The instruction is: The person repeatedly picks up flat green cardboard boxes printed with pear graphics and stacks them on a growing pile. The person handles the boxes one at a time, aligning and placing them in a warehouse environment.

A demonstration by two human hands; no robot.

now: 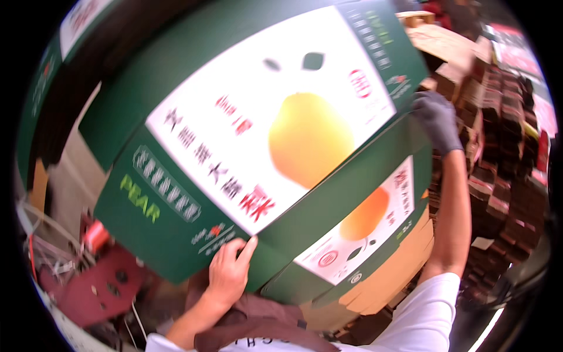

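A large flat green carton blank (205, 135) fills the middle of the head view, tilted. Its white panel carries a yellow pear picture and dark and red lettering; a lower panel shows a second pear. My bare left hand (229, 273) is at the blank's near edge, fingers curled and thumb up against the fold line. On the far right, my right hand (437, 122), in a grey glove, is closed round the blank's right edge; its fingertips are partly hidden. Brown cardboard (387, 267) shows beneath the lower panel.
Stacks of folded brown cardboard (498, 123) stand along the right. A dark red machine plate (97, 284) with a red cylinder (95, 236) lies at lower left. Another green printed carton (44, 88) is at the far left. A brown apron (252, 322) covers my front.
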